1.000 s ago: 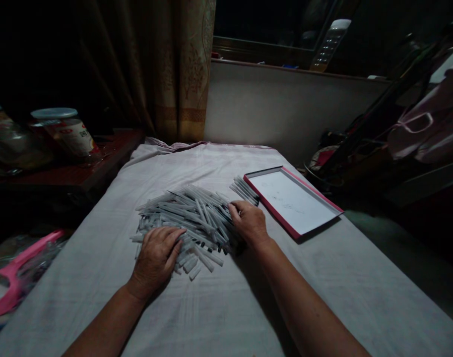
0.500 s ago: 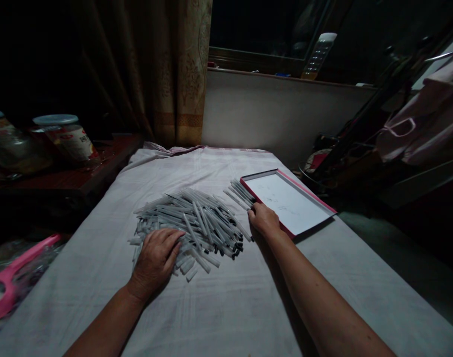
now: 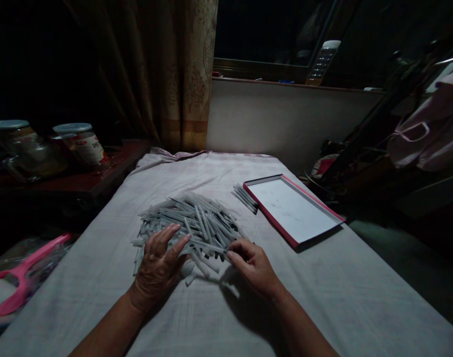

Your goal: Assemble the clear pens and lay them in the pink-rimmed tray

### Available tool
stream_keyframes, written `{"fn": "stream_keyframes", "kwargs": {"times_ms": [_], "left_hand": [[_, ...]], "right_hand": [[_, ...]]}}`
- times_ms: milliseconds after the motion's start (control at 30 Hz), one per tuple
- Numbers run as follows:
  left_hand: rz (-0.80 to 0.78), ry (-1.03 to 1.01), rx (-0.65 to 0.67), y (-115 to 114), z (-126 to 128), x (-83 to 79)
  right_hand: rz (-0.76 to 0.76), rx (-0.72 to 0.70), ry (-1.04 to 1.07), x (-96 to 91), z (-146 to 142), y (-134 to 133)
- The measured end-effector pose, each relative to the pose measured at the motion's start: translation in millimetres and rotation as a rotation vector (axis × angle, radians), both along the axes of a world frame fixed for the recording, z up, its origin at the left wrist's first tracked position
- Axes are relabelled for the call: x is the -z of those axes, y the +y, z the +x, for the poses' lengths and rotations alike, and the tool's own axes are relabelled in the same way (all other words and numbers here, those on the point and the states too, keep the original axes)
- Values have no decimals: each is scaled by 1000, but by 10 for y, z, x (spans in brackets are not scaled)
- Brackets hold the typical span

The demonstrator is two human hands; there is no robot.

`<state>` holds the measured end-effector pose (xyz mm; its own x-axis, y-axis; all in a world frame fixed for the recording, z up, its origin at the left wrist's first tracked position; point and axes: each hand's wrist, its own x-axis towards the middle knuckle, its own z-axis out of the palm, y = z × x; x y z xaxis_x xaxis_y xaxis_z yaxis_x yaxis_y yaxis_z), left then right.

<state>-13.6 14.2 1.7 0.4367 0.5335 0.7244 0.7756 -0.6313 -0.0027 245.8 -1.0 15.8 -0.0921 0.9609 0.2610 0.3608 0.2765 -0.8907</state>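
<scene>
A heap of translucent pen barrels (image 3: 196, 215), many with black ends, lies on the cloth-covered table. My left hand (image 3: 157, 263) rests over the near left side of the heap, fingers apart, its thumb tip close to one end of a pen barrel. Between finger and thumb, my right hand (image 3: 254, 265) pinches the other end of that pen barrel (image 3: 207, 246) at the heap's near right edge. A small row of pen barrels (image 3: 244, 198) lies side by side against the left edge of a shallow red-rimmed box lid (image 3: 273, 218) with a white inside.
Jars (image 3: 81, 144) stand on a dark wooden table (image 3: 77, 183) at the left. Lower left, a pink-handled object (image 3: 36, 263) lies among plastic bags. A curtain (image 3: 191, 74) hangs behind, and a bottle (image 3: 323, 62) stands on the windowsill. Pink cloth (image 3: 420, 134) hangs at the right.
My right hand has left the row by the box lid and come back to the heap, now pinching a pen barrel. My left hand's fingers have lifted and spread. The view has shifted slightly.
</scene>
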Motion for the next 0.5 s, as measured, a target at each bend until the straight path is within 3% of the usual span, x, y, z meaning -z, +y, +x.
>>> {"fn": "stream_keyframes", "kwargs": {"times_ms": [200, 500], "left_hand": [[-34, 33, 128, -68, -112, -69], [-141, 1, 123, -90, -90, -27]], "right_hand": [[-94, -35, 119, 73, -29, -9], [138, -12, 40, 61, -41, -42]]}}
